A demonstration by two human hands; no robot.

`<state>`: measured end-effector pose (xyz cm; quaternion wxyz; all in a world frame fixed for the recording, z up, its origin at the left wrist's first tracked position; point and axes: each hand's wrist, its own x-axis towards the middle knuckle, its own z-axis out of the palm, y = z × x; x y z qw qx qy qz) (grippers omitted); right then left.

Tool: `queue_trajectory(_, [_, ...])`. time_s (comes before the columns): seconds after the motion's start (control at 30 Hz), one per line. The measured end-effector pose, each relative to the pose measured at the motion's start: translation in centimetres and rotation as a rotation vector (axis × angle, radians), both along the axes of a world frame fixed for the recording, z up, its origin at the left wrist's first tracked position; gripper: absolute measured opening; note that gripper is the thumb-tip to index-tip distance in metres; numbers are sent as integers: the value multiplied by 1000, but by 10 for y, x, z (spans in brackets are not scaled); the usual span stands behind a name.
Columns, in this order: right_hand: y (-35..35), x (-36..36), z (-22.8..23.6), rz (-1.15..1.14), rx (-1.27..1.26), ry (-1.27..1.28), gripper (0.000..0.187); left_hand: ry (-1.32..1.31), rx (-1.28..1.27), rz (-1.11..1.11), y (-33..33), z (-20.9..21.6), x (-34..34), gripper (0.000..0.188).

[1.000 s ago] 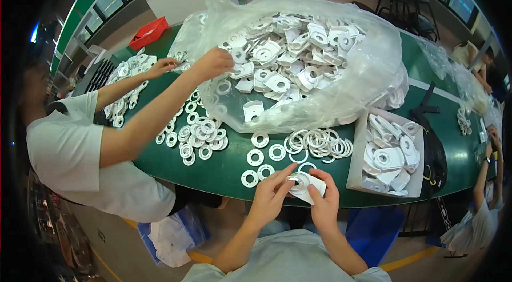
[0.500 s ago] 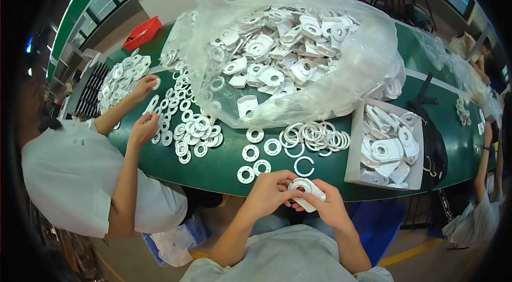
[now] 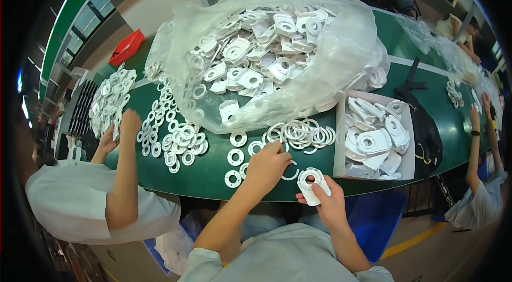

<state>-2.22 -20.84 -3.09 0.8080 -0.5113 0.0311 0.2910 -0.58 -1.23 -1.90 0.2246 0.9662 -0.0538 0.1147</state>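
Observation:
My right hand (image 3: 333, 203) holds a white plastic plate (image 3: 308, 196) with a round hole, thumb on its face, just off the table's front edge. To its left, my left hand (image 3: 268, 167) is over the table with bent fingers drawn together beside a pile of thin white rings (image 3: 303, 131). Its fingertips are partly hidden, so what they pinch, if anything, cannot be made out. One split white ring (image 3: 291, 175) lies right by that hand. Several flat white washers with small holes, such as one washer (image 3: 233, 178), lie to the left of the hand.
A large clear plastic bag (image 3: 352, 42) full of white plates covers the table's middle. At right stand a box (image 3: 339, 140) of white plates and a black bag (image 3: 426, 132). A co-worker (image 3: 80, 196) sits at left near more washers (image 3: 184, 140) and a red bin (image 3: 127, 47).
My left hand has let go of the white plate and moved up to the ring pile. My right hand keeps the plate. The whole view has shifted slightly.

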Motion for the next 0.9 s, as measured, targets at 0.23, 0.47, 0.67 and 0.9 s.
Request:
queue_trajectory(0.23, [5,3,4,20,211,43,39,201,-1048,340,12,29,-32,16])
queue_trajectory(0.47, [20,0,0,26,208,-1,43,187,-1403,349,-28,19,-47,14])
queue_trajectory(0.67, [25,-3,-4,13,148,-63,43,73,-1343,405,-31,17,-49,15])
queue_trajectory(0.9, [27,-3,-11,14,6,-151,33,20,-1231,392,-32,16,-53,14])
